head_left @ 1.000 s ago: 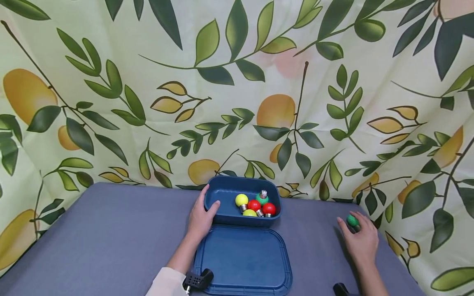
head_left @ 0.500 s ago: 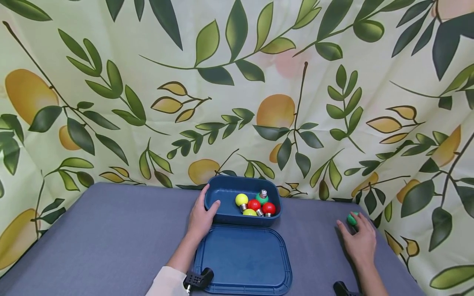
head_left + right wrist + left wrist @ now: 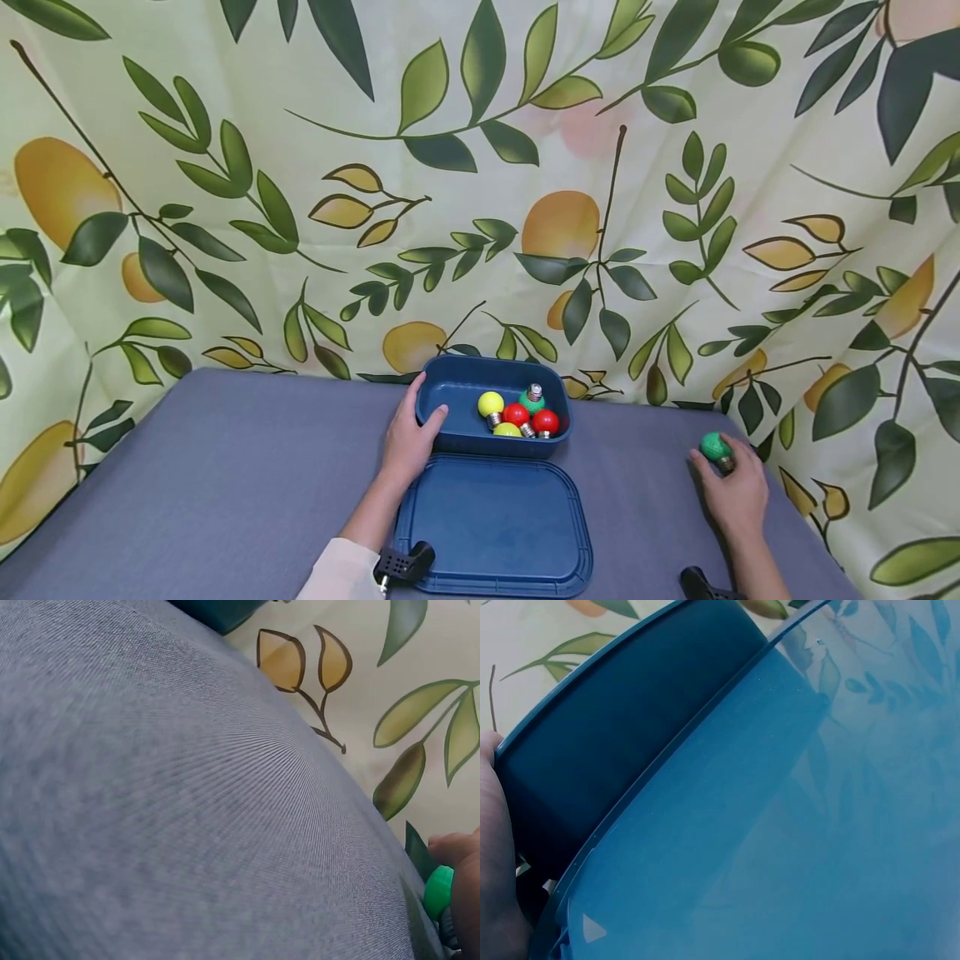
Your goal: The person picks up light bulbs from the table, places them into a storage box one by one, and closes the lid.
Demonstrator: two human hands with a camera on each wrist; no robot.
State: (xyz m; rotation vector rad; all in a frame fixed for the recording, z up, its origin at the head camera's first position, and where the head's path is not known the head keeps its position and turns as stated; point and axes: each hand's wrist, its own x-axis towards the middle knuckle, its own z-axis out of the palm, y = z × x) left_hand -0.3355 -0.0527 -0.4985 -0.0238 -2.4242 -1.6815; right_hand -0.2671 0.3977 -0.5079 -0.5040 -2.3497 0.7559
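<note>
A dark blue plastic box [image 3: 461, 427] sits at the back middle of the table. My left hand [image 3: 405, 437] grips its left end, thumb over the front rim and fingers along the side. Inside, towards the right, lie several small light bulbs: a yellow bulb [image 3: 491, 404], a second yellow one lower down, two red ones including this red bulb [image 3: 546, 422], and a green bulb [image 3: 532, 402] with its metal base up. Far right, my right hand [image 3: 735, 492] pinches another green bulb [image 3: 715, 446] by its base end. The right wrist view shows that green bulb [image 3: 438, 894] partly behind the hand.
A flat blue lid [image 3: 495, 529] lies just in front of the box. Grey cloth [image 3: 247, 483] covers the table. A curtain [image 3: 450, 208] printed with leaves and fruit hangs along the back and right edges.
The green bulb at the right has turned: its metal base now shows towards my right hand's thumb and fingers. My left hand and the box have stayed in place.
</note>
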